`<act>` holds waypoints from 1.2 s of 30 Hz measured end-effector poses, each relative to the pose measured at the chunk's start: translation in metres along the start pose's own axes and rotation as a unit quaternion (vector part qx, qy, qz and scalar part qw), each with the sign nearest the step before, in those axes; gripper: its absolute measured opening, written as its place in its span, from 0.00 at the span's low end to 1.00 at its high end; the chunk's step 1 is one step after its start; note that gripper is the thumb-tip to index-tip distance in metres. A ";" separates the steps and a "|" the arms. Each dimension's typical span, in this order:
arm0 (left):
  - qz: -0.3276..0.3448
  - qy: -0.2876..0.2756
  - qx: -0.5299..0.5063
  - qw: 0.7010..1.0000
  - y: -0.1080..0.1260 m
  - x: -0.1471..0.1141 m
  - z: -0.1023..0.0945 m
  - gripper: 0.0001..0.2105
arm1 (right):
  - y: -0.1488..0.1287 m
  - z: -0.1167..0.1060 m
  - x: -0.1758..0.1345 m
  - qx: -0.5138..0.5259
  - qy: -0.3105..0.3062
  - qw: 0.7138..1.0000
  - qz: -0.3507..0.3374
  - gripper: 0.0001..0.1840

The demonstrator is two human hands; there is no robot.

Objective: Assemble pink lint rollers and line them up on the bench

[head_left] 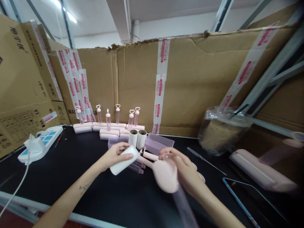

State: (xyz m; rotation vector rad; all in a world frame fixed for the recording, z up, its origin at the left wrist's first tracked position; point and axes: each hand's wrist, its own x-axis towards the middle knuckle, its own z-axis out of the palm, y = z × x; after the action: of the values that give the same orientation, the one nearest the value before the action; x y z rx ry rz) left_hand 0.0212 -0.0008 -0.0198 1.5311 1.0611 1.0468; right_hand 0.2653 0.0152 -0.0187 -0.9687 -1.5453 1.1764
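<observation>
My left hand (120,155) is closed around a white paper roll (125,161), tilted above the black table. My right hand (182,166) is closed on a pink oval plastic piece (166,177), blurred by motion. A translucent strip trails down from near this piece; whether they join, I cannot tell. Between the hands lie a pink rod-like part (150,155) and some clear purple tubes (136,167). Two white rolls (133,139) with brown cores stand upright behind them, near a purple open tray (159,144). More pink pieces show partly behind my right hand.
Pink cylinders (109,133) with clear heart-topped handles line the back. A power strip (42,144) sits left. At right are a bagged drink cup (219,131), a thin metal tool (206,161), a phone (251,199) and another pink roller (262,171). Cardboard (190,85) walls the back.
</observation>
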 end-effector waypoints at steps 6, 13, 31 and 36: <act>0.104 -0.071 0.371 0.920 -0.008 -0.007 0.016 0.24 | -0.007 -0.007 0.003 0.046 0.122 0.991 -0.002 0.07; 0.173 -0.031 0.393 0.903 -0.007 -0.009 0.012 0.23 | -0.004 -0.005 0.005 0.020 0.084 0.996 0.003 0.08; 0.141 0.128 0.243 0.951 -0.009 -0.002 0.005 0.20 | 0.028 0.018 -0.008 -0.343 -0.166 0.916 -0.127 0.12; 0.157 0.109 0.282 0.940 -0.016 -0.001 0.009 0.21 | 0.029 0.023 -0.007 -0.397 -0.144 0.894 -0.148 0.08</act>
State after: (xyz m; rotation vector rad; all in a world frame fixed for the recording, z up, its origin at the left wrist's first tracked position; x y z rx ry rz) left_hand 0.0273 -0.0018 -0.0367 2.1347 1.3833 1.2142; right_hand 0.2461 0.0102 -0.0507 -1.0285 -2.4051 0.4546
